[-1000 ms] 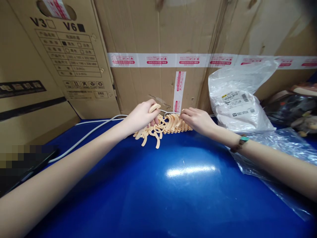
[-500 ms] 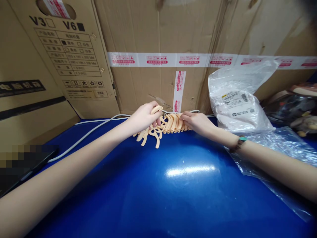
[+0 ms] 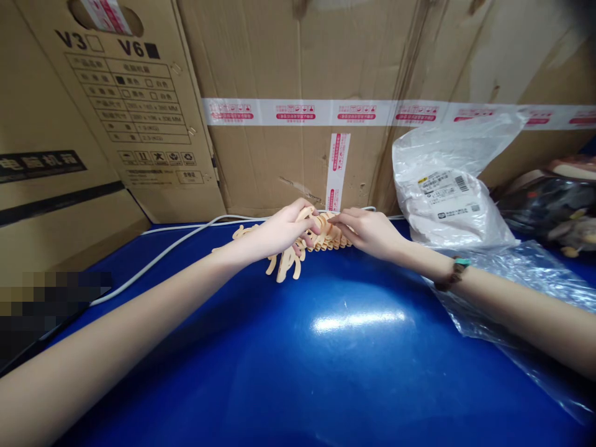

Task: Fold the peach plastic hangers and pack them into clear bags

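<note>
My left hand (image 3: 295,228) is closed on a curved beige piece (image 3: 305,213), held at the left end of a row of similar pieces. The row of curved beige pieces (image 3: 328,244) stands side by side on the blue table, close to the cardboard at the back. Over the row's right part my right hand (image 3: 367,233) bends its fingers and grips it, hiding some pieces. Loose beige pieces (image 3: 282,266) lie in a tangled heap under and left of my left hand, which partly covers them.
Cardboard boxes (image 3: 279,164) wall off the back and left of the blue table (image 3: 298,366). A white cable (image 3: 158,261) runs along the left and back. At right sit a white plastic bag (image 3: 447,208), clear plastic film (image 3: 526,273) and dark wrapped items. A dark device (image 3: 60,316) is at left.
My left hand has moved right and slightly down, bringing its piece to the row. My right hand's fingers have shifted slightly left. More loose pieces at left are uncovered.
</note>
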